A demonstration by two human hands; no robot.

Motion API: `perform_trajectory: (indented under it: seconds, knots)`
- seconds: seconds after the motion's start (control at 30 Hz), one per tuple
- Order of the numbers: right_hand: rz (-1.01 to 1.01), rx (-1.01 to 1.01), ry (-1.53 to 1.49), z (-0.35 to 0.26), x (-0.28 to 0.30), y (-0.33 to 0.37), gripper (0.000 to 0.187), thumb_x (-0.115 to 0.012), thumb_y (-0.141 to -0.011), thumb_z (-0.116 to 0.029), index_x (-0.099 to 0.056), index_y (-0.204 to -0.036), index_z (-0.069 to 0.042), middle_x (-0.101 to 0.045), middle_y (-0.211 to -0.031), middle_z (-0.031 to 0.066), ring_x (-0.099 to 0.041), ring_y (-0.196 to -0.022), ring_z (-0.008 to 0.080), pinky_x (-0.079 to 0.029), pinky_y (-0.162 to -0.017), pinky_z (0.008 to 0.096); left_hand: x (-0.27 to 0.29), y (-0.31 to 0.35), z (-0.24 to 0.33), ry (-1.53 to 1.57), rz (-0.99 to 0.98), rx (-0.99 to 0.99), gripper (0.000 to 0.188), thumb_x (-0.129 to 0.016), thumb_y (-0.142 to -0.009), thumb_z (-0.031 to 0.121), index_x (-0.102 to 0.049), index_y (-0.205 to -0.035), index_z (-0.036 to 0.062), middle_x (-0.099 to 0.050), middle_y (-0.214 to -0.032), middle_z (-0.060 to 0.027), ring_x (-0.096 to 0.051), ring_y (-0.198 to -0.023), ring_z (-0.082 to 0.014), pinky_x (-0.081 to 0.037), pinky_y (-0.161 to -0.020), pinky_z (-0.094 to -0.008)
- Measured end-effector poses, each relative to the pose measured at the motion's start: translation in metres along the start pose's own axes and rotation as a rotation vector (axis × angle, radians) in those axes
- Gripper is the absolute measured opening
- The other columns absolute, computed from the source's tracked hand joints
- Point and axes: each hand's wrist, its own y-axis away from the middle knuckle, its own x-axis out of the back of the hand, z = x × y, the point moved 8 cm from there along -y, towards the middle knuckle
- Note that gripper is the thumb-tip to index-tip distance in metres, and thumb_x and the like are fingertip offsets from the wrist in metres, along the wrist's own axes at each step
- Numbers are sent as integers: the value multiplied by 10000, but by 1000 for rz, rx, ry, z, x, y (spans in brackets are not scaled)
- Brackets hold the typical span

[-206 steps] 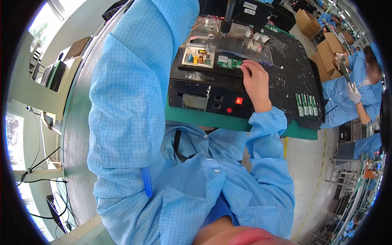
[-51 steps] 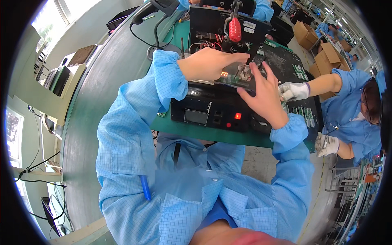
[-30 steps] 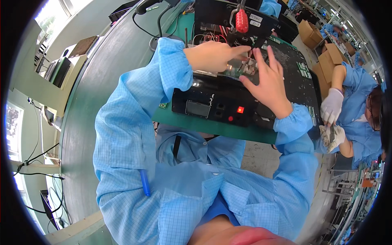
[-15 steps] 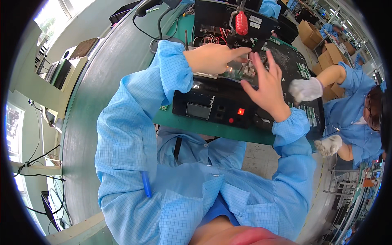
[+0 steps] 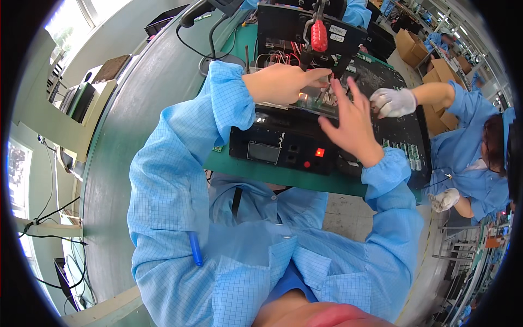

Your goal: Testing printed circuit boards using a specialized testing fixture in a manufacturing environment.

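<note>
My left hand [image 5: 280, 84] reaches over the black test fixture [image 5: 239, 143], its index finger stretched toward the fixture's middle. No held thing shows in it. My right hand [image 5: 354, 121] is open at the fixture's right side, fingers spread and slightly blurred. Between the hands lies a clear plate [image 5: 309, 103] with small parts under it, partly hidden by my fingers. Above them stands the clamp's red ribbed handle [image 5: 319, 36]. Red and white wires [image 5: 280, 56] run behind my left hand. The front panel has a small dark screen [image 5: 263, 152] and a lit red switch [image 5: 320, 152].
Right of the fixture, a black mat [image 5: 384, 126] carries rows of green circuit boards [image 5: 408, 155]. A co-worker's gloved hand [image 5: 393, 102] is over it, close to my right hand. A black scanner on a stand [image 5: 218, 59] stands at the back left of the green bench [image 5: 131, 163].
The co-worker's gloved hand has moved left over the mat, nearer my right hand. My left fingertips have dipped a little, and my right fingers have shifted slightly down.
</note>
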Motion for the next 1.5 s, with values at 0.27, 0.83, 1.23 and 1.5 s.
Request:
perform_trajectory:
  seconds: [0.27,0.83,1.23,1.5]
  knots:
    - [-152,-28,-23,0,-14,5,911,-765,-759,-224,-295,-1512,-17,-500,-1451,140,-246,-1455,400,-247,-1134,499,1,0,2,7,13,5,782,-676,-788,67,-320,-1481,140,-714,-1038,-156,-704,-842,-364,-559,-708,-474]
    - [-97,-265,-409,26,10,-57,395,-587,-943,-306,-699,-699,-16,-538,-500,143,-520,-417,257,-383,-456,363,-35,7,92,-137,540,227,673,-700,-736,218,-481,-1322,-28,-463,-1380,-359,-698,-648,-280,-558,-548,-364]
    - [-266,-157,-239,20,-18,-64,394,-593,-934,-290,-710,-679,-15,-619,-533,111,-590,-450,218,-432,-474,345,-71,-18,96,-229,436,284,597,-666,-831,317,-494,-1358,95,-503,-1309,-391,-613,-535,-226,-471,-469,-342]
    - [-285,-273,-329,25,-16,-60,390,-579,-904,-315,-697,-659,-35,-591,-554,167,-605,-529,357,-469,-525,424,-71,-15,98,-227,503,293,578,-686,-812,341,-540,-1293,54,-510,-1291,-400,-606,-496,-221,-469,-432,-344]
